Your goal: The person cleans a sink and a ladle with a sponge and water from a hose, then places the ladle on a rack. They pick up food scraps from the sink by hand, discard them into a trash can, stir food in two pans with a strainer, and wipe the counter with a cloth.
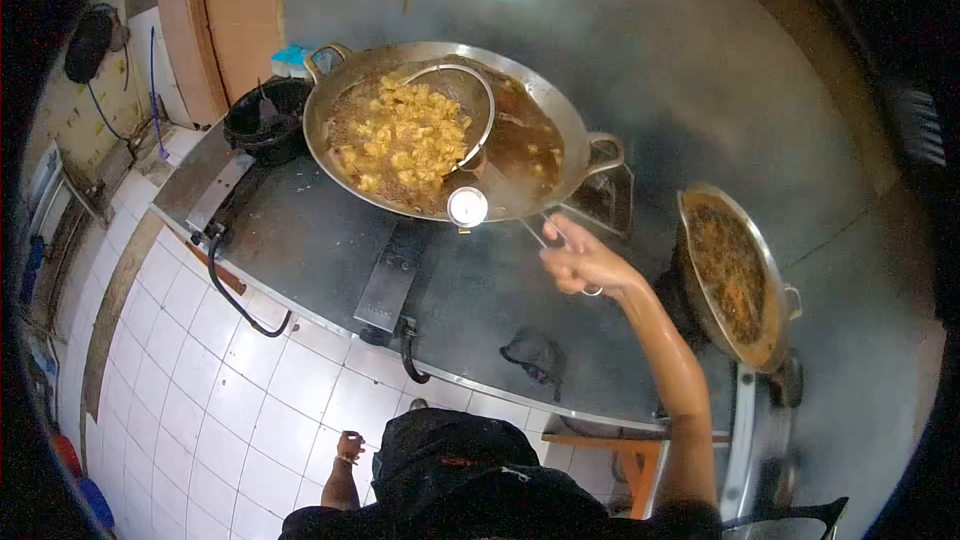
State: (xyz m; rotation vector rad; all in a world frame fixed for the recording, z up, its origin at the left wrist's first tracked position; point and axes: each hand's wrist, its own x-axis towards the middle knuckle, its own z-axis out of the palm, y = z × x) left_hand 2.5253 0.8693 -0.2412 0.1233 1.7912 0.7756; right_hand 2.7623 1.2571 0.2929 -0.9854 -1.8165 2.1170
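Note:
My right hand [583, 255] is closed around the thin metal handle of a round strainer [490, 120], near the ring at the handle's end. The strainer's bowl rests inside a large wok [578, 130] of brown oil. Golden fried pieces [410, 140] crowd the strainer and the wok's left half. A round dial thermometer [467, 207] sits at the wok's near rim, close to the handle. At my side, away from the stove, my left hand [349, 447] hangs with loosely curled fingers and nothing visible in it.
A second wok [758, 275] with dark, bubbling contents stands to the right. To the left are a black pot [268, 125] and a blue-lidded container [290, 61]. Black hoses [245, 310] loop off the metal counter's [310, 250] front edge. A dark cloth-like item [535, 355] lies on the counter.

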